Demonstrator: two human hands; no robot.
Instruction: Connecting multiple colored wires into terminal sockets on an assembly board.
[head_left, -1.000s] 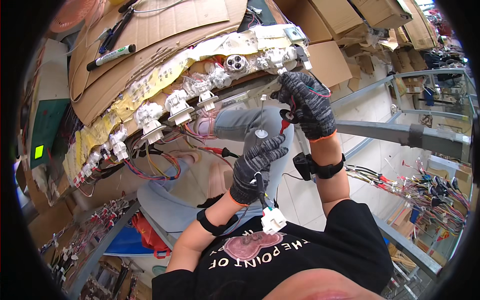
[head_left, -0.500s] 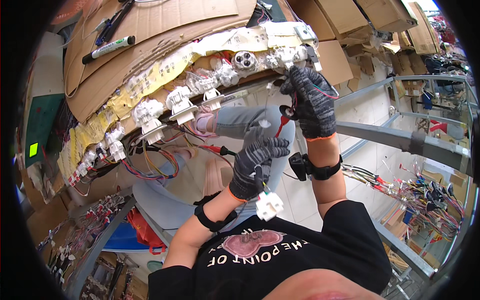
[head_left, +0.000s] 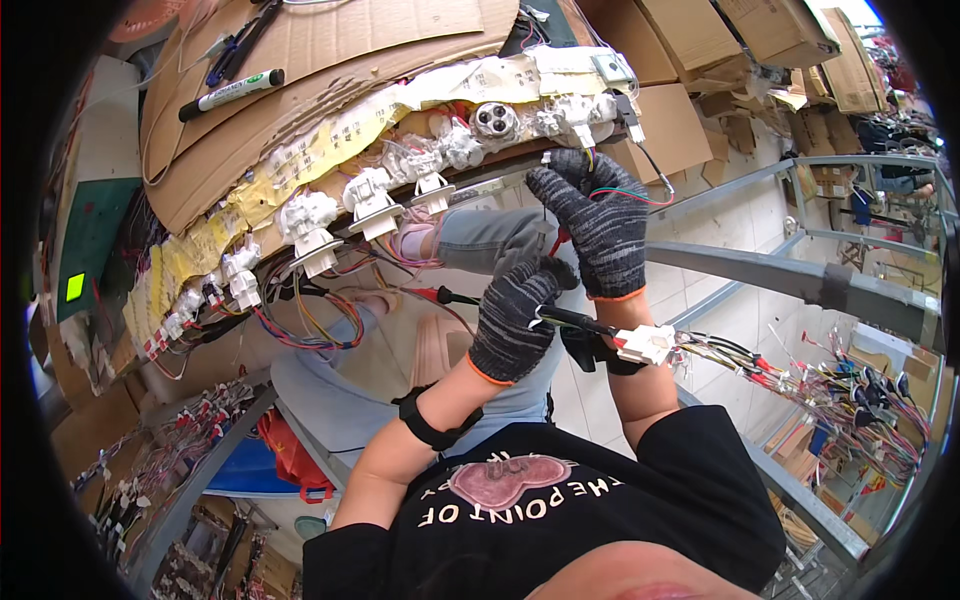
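Your left hand [head_left: 515,320] is gripping a black-sheathed wire bundle [head_left: 575,321] ending in a white plug [head_left: 645,344] at chest height. Your right hand [head_left: 595,225] is pinching colored wires [head_left: 625,190] at the board's edge [head_left: 480,185]. Keep the bundle slack, avoiding tugging those leads.

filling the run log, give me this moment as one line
left hand: grips wire bundle with white plug | right hand: raised at white connectors on cardboard board edge, pinching wires

Two gloved hands [head_left: 520,320] (one marker [head_left: 232,92])
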